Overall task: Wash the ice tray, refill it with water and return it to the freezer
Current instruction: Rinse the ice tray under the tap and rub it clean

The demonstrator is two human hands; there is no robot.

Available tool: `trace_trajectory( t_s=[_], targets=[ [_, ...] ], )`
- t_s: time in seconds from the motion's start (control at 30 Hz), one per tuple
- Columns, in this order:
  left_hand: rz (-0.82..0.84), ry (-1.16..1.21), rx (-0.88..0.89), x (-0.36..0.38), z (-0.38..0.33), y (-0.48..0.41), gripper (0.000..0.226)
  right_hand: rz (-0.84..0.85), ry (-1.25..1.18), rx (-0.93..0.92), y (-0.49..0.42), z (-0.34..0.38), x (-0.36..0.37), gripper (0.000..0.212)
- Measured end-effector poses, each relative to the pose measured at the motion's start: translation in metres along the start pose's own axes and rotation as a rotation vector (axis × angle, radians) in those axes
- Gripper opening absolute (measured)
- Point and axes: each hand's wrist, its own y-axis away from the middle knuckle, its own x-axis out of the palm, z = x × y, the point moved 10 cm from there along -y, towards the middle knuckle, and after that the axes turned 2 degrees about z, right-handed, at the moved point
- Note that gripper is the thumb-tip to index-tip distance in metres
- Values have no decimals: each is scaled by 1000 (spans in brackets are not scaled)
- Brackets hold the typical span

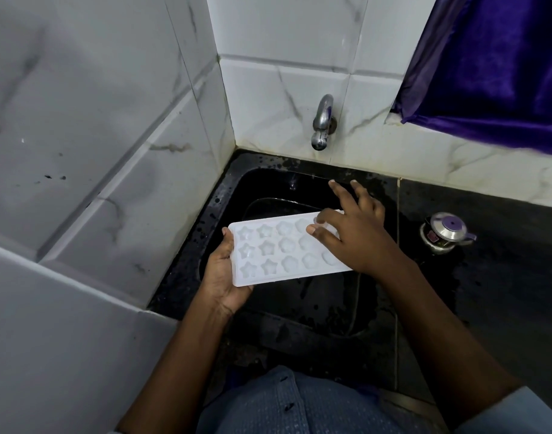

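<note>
Ice tray [278, 252], one, over sink [224, 189]; left hand [221, 277] grip closed on end, right hand [359, 236] fingers spread on top.

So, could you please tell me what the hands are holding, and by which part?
The left hand grips the ice tray by its left short end; the right hand rests fingers on its right end, holding nothing.

White ice tray [284, 250] spanning the black sink [299, 189] mid-frame, open basin behind it under the tap [322, 123], tiled wall [112, 170] close on the left, bare counter [503, 277] right of centre, 1 small steel pot [447, 232] at right edge
</note>
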Motion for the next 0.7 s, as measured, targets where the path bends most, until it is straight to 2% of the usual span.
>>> trace_trajectory(
  t_s=[0.23,0.33,0.53,0.7],
  targets=[
    [-1,19,-5,-2,1,4,66,36,-10,-56,4,8,6,57],
    [2,15,-2,-2,0,5,66,22,-5,-14,3,2,4,49],
    [-6,20,3,-3,0,6,67,15,-15,-64,6,12,4,61],
    [5,20,5,0,0,9,66,12,-7,-23,5,7,1,52]
  ],
)
